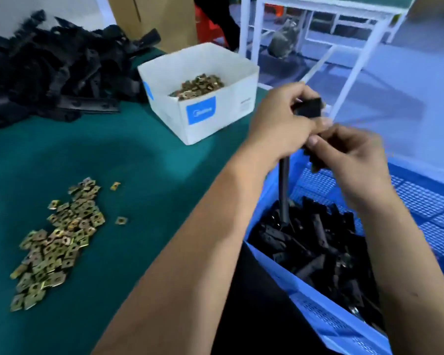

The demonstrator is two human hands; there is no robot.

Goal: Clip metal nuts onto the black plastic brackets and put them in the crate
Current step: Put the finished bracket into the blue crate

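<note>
My left hand [282, 121] and my right hand [349, 155] both grip a long black plastic bracket [308, 107] above the blue crate [318, 308]. The bracket's top end sticks up past my left fingers; its lower end hangs down into the crate. The picture is blurred, so I cannot tell whether a nut sits on it. The crate holds a heap of black brackets [318, 249]. Loose brass-coloured metal nuts [59, 242] lie in a pile on the green table at the left.
A white cardboard box [210, 116] with more nuts stands at the table's far edge. A big heap of black brackets [49, 70] fills the back left. Beyond the table stand a brown carton [154, 16] and a white metal frame [354, 73].
</note>
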